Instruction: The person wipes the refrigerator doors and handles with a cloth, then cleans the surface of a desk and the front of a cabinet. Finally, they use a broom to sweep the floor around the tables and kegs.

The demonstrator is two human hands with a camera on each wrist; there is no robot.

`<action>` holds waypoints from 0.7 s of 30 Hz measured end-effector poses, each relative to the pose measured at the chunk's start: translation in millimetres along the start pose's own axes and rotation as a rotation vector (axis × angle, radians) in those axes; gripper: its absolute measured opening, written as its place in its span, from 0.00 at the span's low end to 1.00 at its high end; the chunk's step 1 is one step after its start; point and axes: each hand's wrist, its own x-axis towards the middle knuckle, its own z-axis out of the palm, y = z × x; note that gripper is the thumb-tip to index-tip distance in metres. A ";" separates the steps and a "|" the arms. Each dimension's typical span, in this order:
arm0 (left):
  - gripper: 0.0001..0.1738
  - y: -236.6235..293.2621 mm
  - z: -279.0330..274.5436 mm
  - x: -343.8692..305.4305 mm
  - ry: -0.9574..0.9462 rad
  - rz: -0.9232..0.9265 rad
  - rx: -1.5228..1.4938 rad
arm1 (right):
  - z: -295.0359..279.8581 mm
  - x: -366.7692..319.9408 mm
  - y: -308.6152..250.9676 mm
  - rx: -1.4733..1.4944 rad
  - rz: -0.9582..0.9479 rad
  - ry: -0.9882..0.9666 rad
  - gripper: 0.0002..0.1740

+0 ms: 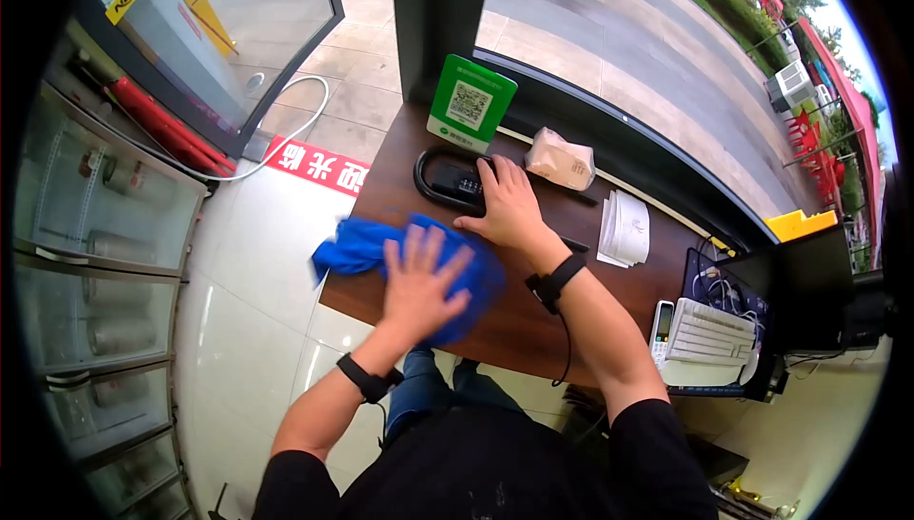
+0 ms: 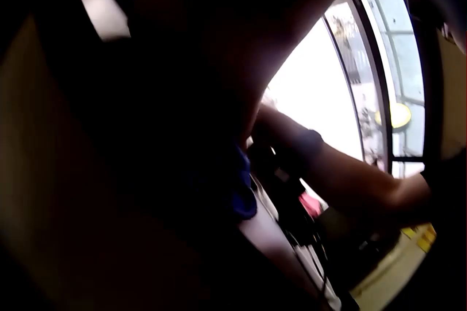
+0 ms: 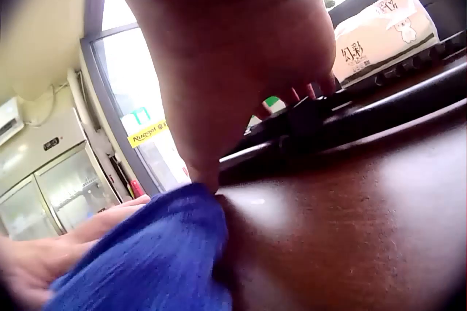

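Note:
On the dark wooden desk point(image 1: 533, 306), my left hand point(image 1: 421, 284) presses a blue cloth point(image 1: 357, 246) with its fingers spread. The cloth is bunched, blurred on its right side, and hangs past the left edge. My right hand point(image 1: 512, 206) holds a black U-shaped bike lock point(image 1: 455, 180), thumb on the near side and fingers over the far side. In the right wrist view the cloth point(image 3: 157, 253) lies close beside the right thumb, and the fingertips point(image 3: 325, 88) reach over the black bar. The left wrist view is mostly dark.
A green QR-code stand point(image 1: 472, 101), a tissue pack point(image 1: 560, 160) and white papers point(image 1: 624, 228) line the window side. Rightward are a card terminal point(image 1: 661, 331), a keyboard point(image 1: 712, 334) and a monitor point(image 1: 800, 282). Glass-door fridges point(image 1: 105, 234) stand left.

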 end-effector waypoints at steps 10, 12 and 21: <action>0.35 -73.8 -10.0 12.8 0.143 -0.248 0.196 | -7.5 5.9 -5.4 0.024 -0.057 0.108 0.44; 0.35 -33.3 -4.1 6.2 -0.052 -0.129 0.110 | -9.1 4.8 -4.4 0.006 -0.060 0.085 0.43; 0.36 -57.0 -29.1 -30.2 -0.143 0.007 -0.031 | -23.0 -30.1 -6.3 -0.015 -0.072 0.000 0.41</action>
